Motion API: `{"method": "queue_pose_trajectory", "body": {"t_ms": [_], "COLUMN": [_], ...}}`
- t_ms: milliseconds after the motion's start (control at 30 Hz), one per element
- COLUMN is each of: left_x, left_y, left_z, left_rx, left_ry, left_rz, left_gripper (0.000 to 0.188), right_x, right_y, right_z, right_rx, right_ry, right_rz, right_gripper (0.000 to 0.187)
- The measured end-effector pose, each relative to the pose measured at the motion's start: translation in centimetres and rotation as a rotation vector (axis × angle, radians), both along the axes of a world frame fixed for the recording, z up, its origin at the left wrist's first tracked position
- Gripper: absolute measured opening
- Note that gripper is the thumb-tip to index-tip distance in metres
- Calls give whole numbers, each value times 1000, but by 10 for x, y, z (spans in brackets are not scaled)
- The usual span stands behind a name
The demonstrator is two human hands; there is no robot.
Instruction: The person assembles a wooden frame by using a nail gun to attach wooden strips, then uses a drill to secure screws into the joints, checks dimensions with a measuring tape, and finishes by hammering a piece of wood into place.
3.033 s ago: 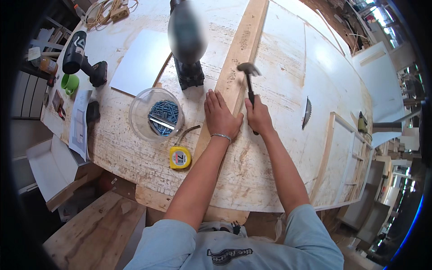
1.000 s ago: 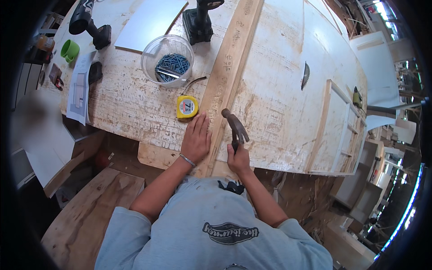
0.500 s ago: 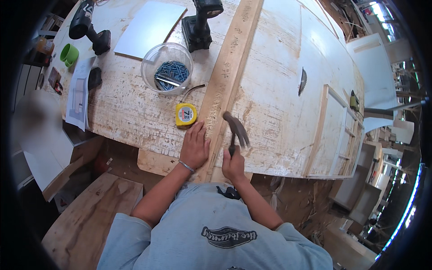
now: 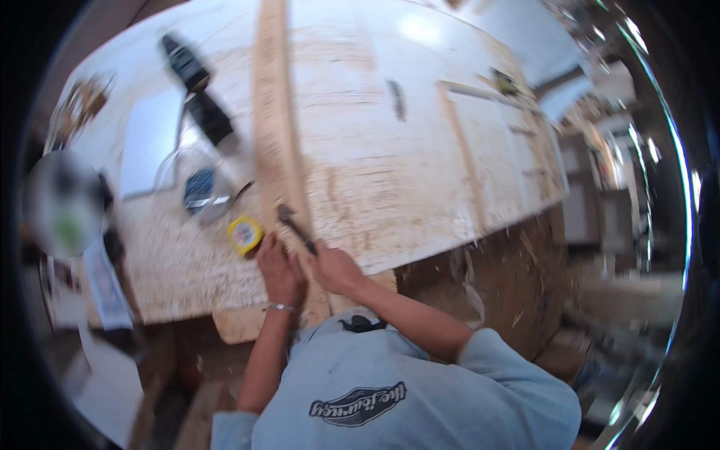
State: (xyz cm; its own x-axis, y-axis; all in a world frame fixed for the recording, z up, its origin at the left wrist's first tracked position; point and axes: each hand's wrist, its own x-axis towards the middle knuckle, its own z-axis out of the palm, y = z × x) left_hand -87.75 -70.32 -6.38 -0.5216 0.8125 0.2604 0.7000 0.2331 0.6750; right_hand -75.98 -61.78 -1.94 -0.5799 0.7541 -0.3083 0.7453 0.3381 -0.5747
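My right hand (image 4: 336, 270) grips the handle of a claw hammer (image 4: 300, 229). The hammer's dark head rests on or just above a long wooden strip (image 4: 274, 127) that runs away from me across the workbench. To its left, my left hand (image 4: 282, 274) lies on the strip with fingers stretched forward; blur softens the fingertips, and no object shows in them. A yellow tape measure (image 4: 245, 235) sits right beside those fingertips. Beyond it stands a clear plastic tub (image 4: 208, 220) with blue screws (image 4: 199, 184) inside.
A cordless drill (image 4: 214, 120) lies past the tub, near a white panel (image 4: 150, 142). On the right of the bench are a toothed saw-blade piece (image 4: 397, 100) and a wooden frame (image 4: 459, 157). A printed sheet (image 4: 107, 289) hangs at the left edge.
The whole view has turned and blurred. My right hand has brought the hammer head from right of the strip down onto or close over it. My left hand stays on the strip.
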Motion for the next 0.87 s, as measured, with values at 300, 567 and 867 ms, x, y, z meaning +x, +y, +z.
{"method": "queue_pose_trajectory", "body": {"t_ms": [300,567,867], "left_x": [-16,-197,-213], "left_y": [-74,-166,-119], "left_z": [80,-4,-13], "left_rx": [472,-133,-866], "left_ry": [-1190,193,369], "left_rz": [64,474,509], "left_gripper": [45,46,57], "right_x": [12,127,336], "right_y": [-78,-92,-117], "right_z": [60,32,-30], "right_rx": [81,-164,-273], "right_ry": [319,53,-6], "right_rz": [325,233,-194], "right_gripper": [44,36,32]}}
